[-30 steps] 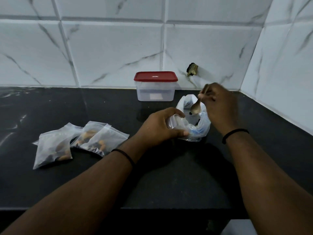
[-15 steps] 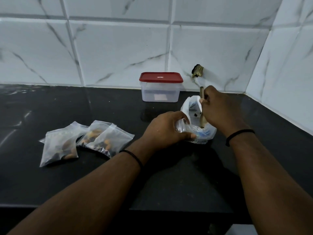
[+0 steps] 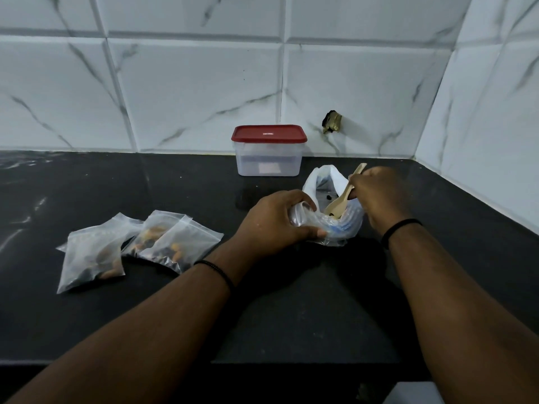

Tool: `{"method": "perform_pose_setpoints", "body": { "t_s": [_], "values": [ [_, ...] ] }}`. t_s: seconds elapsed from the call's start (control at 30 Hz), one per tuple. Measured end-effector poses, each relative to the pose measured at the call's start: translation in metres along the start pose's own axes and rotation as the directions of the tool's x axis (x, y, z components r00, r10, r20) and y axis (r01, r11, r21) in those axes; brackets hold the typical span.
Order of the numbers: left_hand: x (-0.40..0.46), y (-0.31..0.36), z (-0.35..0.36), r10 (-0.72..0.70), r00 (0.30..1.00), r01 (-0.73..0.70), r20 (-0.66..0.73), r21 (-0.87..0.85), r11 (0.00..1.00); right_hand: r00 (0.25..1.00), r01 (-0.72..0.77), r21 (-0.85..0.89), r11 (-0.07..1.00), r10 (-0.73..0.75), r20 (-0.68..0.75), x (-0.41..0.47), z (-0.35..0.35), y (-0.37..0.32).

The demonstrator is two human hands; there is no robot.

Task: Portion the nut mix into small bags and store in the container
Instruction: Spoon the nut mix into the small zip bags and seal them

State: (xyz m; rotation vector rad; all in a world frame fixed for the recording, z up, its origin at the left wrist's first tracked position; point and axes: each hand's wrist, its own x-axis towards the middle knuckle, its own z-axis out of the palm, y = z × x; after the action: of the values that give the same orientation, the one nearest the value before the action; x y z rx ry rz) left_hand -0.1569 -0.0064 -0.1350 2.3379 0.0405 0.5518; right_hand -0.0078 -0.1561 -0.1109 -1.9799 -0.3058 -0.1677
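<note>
Wooden spoon (image 3: pixel 341 203) (in bag (image 3: pixel 329 182)) between both hands (image 3: pixel 274 221).

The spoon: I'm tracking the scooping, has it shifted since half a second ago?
Yes. The spoon was upright in the nut bag; now it slants, handle tipped right, away from the container.

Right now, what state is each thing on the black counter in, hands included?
Clear plastic container with red lid: closed, upright by the tiled wall.
White plastic bag of nut mix: mouth open.
Small clear bag: gripped by the left hand, held open.
Wooden spoon: gripped by the right hand, bowl dipped in the white bag.
Three small clear bags with nuts: filled, lying flat, overlapping.
</note>
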Motion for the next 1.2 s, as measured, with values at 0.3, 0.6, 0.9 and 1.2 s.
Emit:
{"method": "perform_pose_setpoints", "body": {
  "t_s": [0.3, 0.6, 0.9, 1.2],
  "values": [
    [0.0, -0.002, -0.001, -0.026, 1.0, 0.026, -0.01, -0.022, 0.999, 0.984, -0.132, 0.168, 0.977, 0.108, 0.145, -0.007, 0.004, -0.006],
    [0.0, 0.001, -0.003, -0.039, 0.999, 0.039, -0.003, -0.003, 0.999, 0.935, 0.334, -0.135, 0.933, -0.31, 0.174, -0.013, 0.001, -0.013],
    [-0.001, 0.003, -0.003, -0.029, 0.999, 0.029, 0.011, 0.024, 0.999, 0.975, 0.074, -0.097, 0.992, -0.051, 0.218, -0.012, 0.006, -0.007],
    [-0.003, 0.0, -0.003, -0.044, 0.999, 0.043, -0.01, -0.063, 0.997, 0.982, -0.182, 0.166, 0.969, 0.171, 0.079, 0.003, 0.003, 0.002]
  ]
}}
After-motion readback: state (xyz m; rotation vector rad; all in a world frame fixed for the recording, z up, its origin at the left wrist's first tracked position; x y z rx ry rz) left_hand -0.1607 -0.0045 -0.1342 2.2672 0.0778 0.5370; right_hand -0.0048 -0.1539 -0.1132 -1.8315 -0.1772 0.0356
